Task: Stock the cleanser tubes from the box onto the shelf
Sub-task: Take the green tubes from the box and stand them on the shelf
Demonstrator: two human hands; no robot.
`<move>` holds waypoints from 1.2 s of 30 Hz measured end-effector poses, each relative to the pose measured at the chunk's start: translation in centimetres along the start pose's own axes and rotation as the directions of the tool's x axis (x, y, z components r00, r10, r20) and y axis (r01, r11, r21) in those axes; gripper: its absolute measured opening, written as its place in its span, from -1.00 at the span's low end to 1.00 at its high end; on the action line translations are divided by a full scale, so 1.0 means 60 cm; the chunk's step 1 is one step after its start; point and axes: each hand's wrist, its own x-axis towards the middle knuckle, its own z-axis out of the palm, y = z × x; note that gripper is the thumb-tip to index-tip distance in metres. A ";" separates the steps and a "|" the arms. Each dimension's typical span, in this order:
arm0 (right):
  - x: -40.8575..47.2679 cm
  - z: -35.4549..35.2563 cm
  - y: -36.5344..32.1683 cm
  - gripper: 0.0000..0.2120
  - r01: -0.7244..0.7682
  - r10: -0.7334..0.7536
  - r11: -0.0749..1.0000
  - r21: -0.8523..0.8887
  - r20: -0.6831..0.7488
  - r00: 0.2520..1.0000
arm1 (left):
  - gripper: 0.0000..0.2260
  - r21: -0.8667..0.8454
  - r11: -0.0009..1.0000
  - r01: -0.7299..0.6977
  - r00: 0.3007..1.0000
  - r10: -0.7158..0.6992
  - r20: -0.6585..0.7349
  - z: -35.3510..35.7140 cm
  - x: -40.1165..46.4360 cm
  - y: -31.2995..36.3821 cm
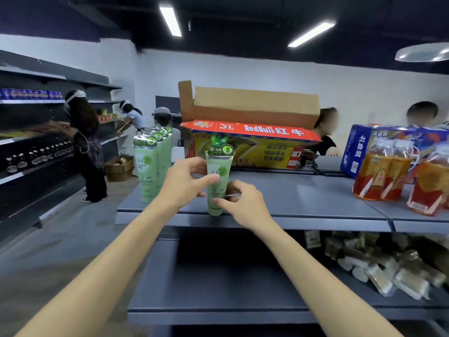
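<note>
Head view, top shelf (303,203), grey metal: one pale green cleanser tube (217,181) is stood upright, cap down, at the front edge, near the middle of the shelf. It is gripped by both hands. Left hand (185,182): fingers curled around the upper left side, thumb laid across the front of the tube. Right hand (243,203): thumb and fingertips pinched on the lower part near the cap.

Row of matching tubes (154,164): stood upright at the left end of the same shelf, one behind another, well apart from the held tube; the count cannot be read with certainty, perhaps four or five.

Cardboard box (250,142), red and yellow print, flaps raised: placed on the shelf directly behind the held tube; its contents are hidden from this angle.

Amber drink bottles (388,173), shrink-wrapped: grouped at the right end of the shelf, in front of a blue carton (359,147).

Lower shelf (218,283): small wrapped packets (379,266) are heaped at its right side, blurred.

Aisle at left: dark wall shelving (31,132) and several other persons, one standing (86,147) at the shelving.
</note>
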 end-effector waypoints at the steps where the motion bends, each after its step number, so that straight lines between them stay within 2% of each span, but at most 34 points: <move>1: 0.005 0.006 0.005 -0.74 -0.013 0.013 1.000 0.000 -0.007 1.000 | -0.82 0.002 1.000 0.014 1.000 -0.014 -0.007 0.001 0.005 -0.007; 8: 0.038 0.033 0.024 -0.73 -0.058 0.060 0.998 0.025 -0.049 0.997 | -0.85 0.002 1.000 -0.004 0.995 0.005 -0.095 0.013 0.038 -0.045; 13: 0.060 0.051 0.029 -0.74 -0.053 0.055 0.998 0.038 -0.053 0.997 | -0.83 0.134 0.989 -0.071 0.979 0.094 -0.180 0.015 0.044 -0.068; 18: 0.079 0.057 0.034 -0.74 -0.037 0.038 0.999 0.017 -0.049 0.998 | -0.83 0.182 0.979 -0.093 0.974 0.127 -0.186 0.011 0.057 -0.075; 23: 0.085 0.063 0.038 -0.73 -0.002 0.001 1.000 -0.017 -0.051 0.999 | -0.81 0.156 0.980 -0.122 0.963 0.155 -0.220 0.016 0.044 -0.084; 30: 0.083 0.061 0.034 -0.74 -0.024 0.021 0.998 -0.059 -0.051 0.998 | -0.82 0.137 0.987 -0.082 0.963 0.114 -0.243 0.020 0.041 -0.085; 36: 0.081 0.060 0.021 -0.71 -0.056 0.051 0.995 -0.080 -0.055 0.997 | -0.80 0.163 0.986 -0.026 0.978 0.059 -0.200 0.015 0.046 -0.068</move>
